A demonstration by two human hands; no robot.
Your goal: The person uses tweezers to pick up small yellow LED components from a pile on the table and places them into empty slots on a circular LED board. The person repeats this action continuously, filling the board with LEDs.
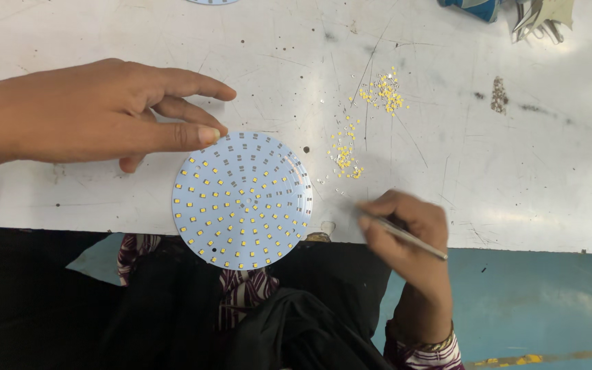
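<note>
A round pale-blue circuit disc (242,199) dotted with small yellow chips lies at the near edge of the white table (515,171), partly overhanging it. My left hand (97,113) hovers at the disc's upper left rim, thumb tip touching or just above it, fingers apart and holding nothing. To the right of the disc, my right hand (405,229) grips thin metal tweezers (402,234), their tip pointing left toward the disc. Loose yellow chips (345,154) lie scattered between the disc and the tweezers, and a second small pile of chips (385,91) sits farther back.
The table top is scratched and stained. A blue object (471,7) and some pale scraps (539,17) sit at the far right edge. Another disc's rim (212,1) shows at the top. Dark cloth covers my lap below; the blue floor (536,301) is at right.
</note>
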